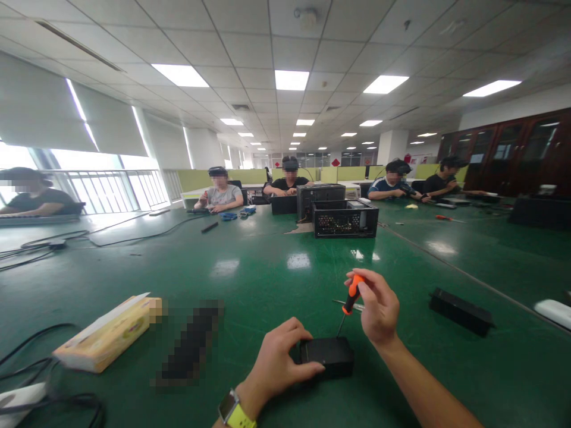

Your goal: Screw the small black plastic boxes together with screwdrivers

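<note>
My left hand (279, 359) grips the left side of a small black box (328, 356) that lies on the green table (250, 279) close in front of me. My right hand (378, 309) is closed around the orange-and-black handle of a screwdriver (350, 300). The screwdriver's thin shaft points down, its tip touching the top edge of the box. A yellow-strapped watch (234, 411) sits on my left wrist.
A tissue box (109, 333) lies at the left, with cables (49, 386) near the front-left corner. A black bar-shaped part (459, 310) rests at the right. Open black computer cases (343, 217) stand mid-table. Several people sit along the far side.
</note>
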Motion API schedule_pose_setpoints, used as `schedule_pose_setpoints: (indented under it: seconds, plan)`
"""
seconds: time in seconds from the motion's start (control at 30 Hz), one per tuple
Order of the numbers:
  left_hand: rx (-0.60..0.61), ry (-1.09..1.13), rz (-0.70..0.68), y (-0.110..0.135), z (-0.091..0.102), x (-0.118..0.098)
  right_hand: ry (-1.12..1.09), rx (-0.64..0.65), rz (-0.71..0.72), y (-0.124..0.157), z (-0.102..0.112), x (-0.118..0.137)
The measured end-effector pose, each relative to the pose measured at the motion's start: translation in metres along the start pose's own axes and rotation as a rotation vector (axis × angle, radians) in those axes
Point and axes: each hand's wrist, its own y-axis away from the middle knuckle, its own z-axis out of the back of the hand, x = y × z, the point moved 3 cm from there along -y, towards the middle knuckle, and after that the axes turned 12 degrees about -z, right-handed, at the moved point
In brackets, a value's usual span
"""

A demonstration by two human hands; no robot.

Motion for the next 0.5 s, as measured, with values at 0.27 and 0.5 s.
schedule_pose_setpoints:
  seconds: [0.27, 0.5]
  plan:
    - [-0.002, 0.001, -0.002, 0.0006, -0.0009, -0.0001, 0.138, -0.044, 0.081, -0.0016, 0.0007, 0.0056]
    - [0.003, 0.004, -0.002, 0.0005, 0.0, -0.0002, 0.121, -0.063, 0.109, -0.0022, 0.0019, 0.0048]
